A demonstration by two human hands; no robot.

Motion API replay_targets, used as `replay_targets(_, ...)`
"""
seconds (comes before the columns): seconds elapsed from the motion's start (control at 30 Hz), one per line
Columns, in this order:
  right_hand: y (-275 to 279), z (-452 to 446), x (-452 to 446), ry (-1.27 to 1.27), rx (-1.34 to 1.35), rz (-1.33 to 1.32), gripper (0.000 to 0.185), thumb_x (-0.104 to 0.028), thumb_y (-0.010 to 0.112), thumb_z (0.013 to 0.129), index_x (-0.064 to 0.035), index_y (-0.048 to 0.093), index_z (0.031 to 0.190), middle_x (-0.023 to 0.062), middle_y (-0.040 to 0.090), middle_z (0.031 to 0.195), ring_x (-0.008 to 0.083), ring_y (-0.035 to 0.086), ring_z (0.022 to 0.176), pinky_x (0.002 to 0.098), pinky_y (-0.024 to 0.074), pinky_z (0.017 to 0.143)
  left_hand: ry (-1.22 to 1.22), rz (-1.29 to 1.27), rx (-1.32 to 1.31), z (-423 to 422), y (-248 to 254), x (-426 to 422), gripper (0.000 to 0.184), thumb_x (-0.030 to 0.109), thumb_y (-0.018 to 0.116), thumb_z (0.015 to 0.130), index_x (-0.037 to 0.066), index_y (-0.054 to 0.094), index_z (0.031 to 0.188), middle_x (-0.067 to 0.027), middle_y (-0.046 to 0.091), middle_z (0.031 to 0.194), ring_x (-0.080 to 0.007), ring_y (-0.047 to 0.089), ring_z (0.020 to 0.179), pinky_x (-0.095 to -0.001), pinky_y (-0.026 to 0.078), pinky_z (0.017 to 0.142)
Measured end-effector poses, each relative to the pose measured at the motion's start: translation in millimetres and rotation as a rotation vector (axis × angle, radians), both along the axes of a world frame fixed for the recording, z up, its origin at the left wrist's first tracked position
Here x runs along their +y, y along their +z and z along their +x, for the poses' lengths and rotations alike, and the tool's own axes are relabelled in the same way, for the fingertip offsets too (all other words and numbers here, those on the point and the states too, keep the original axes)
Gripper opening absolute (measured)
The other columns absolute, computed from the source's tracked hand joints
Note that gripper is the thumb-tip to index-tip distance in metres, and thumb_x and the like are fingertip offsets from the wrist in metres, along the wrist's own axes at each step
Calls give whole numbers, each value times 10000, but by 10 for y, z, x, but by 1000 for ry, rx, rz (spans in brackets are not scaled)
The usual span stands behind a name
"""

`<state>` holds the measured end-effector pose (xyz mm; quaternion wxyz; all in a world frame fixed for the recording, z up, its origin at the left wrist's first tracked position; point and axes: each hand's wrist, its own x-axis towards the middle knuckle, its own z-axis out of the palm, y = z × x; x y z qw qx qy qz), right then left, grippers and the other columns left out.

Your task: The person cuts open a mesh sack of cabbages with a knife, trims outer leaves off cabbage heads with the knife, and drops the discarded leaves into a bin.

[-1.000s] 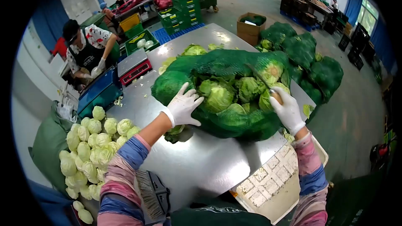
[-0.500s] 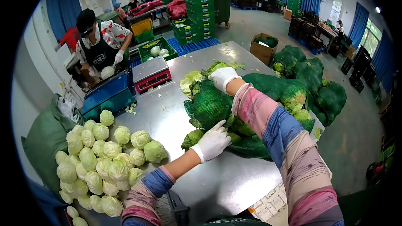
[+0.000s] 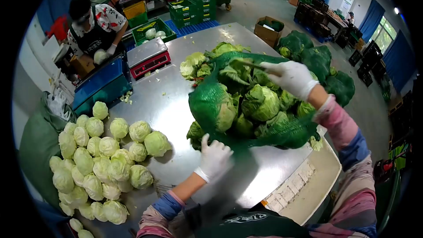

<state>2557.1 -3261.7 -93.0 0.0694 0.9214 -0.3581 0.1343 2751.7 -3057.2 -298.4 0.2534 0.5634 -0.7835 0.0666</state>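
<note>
A green mesh bag (image 3: 205, 103) lies opened on the steel table (image 3: 176, 119), with leafy green cabbages (image 3: 261, 102) showing through the opening. My gloved right hand (image 3: 293, 78) is closed round the handle of a knife (image 3: 250, 65), whose blade points left over the bag's far part. At the bag's near left edge is my gloved left hand (image 3: 214, 158), blurred, with fingers curled at the mesh; whether it grips the mesh is unclear. Loose leaves (image 3: 191, 65) lie beyond the bag. Pale trimmed cabbages (image 3: 108, 167) are heaped at the left.
A red scale (image 3: 150, 61) and a blue machine (image 3: 103, 88) stand at the left, near a co-worker (image 3: 94, 28). A cream tray (image 3: 324, 185) sits at the near right edge. Filled mesh bags (image 3: 317, 59) and a cardboard box (image 3: 268, 33) are beyond the table.
The bag's opening has widened and more cabbages show. My right hand has moved from the bag's far left to its right, with the knife visible. My left hand has shifted nearer to me.
</note>
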Motion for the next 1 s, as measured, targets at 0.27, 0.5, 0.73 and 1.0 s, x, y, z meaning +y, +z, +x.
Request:
replay_targets(0.27,-373,-1026,277,-384,-62,92,347,-309,544,892,-134,626,1180,153,680,906,325,647,851,417,508,735,-9,10,-50,110,-406,-88,147,197,599,849,112,584,730,-64,549,720,-246,544,790,-505,274,1027)
replay_targets(0.5,-989,-2497,730,-657,-74,62,359,-314,547,896,-161,611,1214,140,678,887,315,651,798,421,518,710,120,88,-97,35,-54,-220,229,302,641,826,82,602,774,-79,583,787,-269,548,856,-512,279,953)
replay_targets(0.73,-1606,-2277,800,-516,-247,50,441,-293,569,895,-227,505,1327,114,627,867,324,630,740,445,506,672,-9,130,-163,-678,430,-444,562,394,705,748,39,564,1160,-133,584,1090,-292,518,1028,-483,295,935)
replay_targets(1.0,-2495,-2031,1275,-602,-323,38,511,-242,554,898,-231,411,1389,127,560,763,343,605,641,450,495,561,-139,345,0,-1181,-195,-856,249,322,560,900,85,586,826,-142,614,747,-342,617,702,-444,491,622)
